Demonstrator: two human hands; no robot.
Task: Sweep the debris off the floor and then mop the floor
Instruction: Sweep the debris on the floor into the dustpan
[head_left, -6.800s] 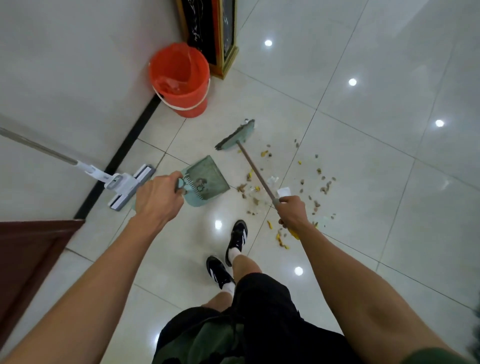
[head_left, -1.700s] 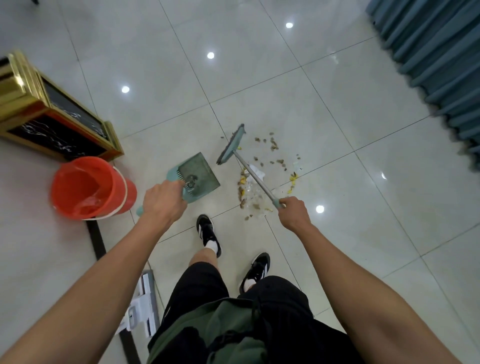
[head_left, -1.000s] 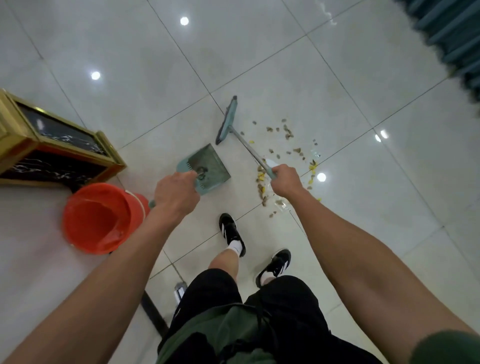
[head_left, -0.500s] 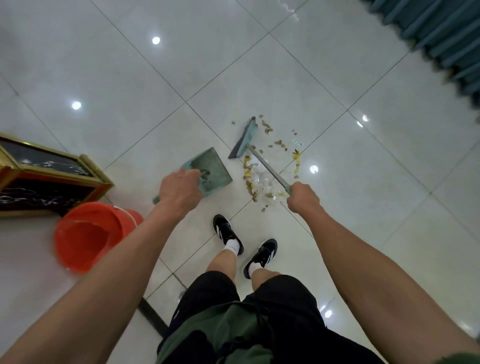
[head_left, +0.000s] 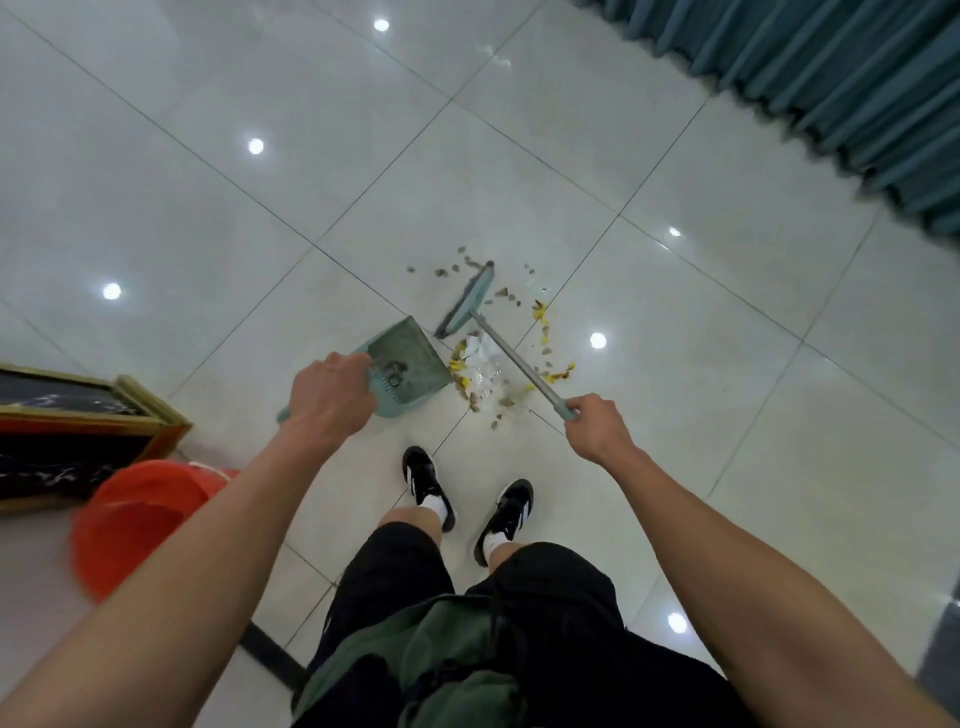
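While the scattered brown, yellow and white debris (head_left: 485, 371) lies on the glossy pale tiled floor (head_left: 701, 395) just ahead of the feet, the teal-headed broom with a grey metal shaft (head_left: 467, 306) stands at 12 o'clock of the main heap, a few crumbs beyond its head. Right hand (head_left: 597, 427) curls round the shaft's teal end, probably to draw bristles back through the litter. Left hand (head_left: 330, 400) grips the handle of the green plastic dustpan (head_left: 408, 364), held at 9 o'clock of the heap, its lip tilted toward the debris, apparently ready to receive it. Pan contents: a small dark clump near its comb. Orange plastic bucket (head_left: 140, 525) at 7 o'clock, interior blurred; contents cannot be told. Mopping not yet started.
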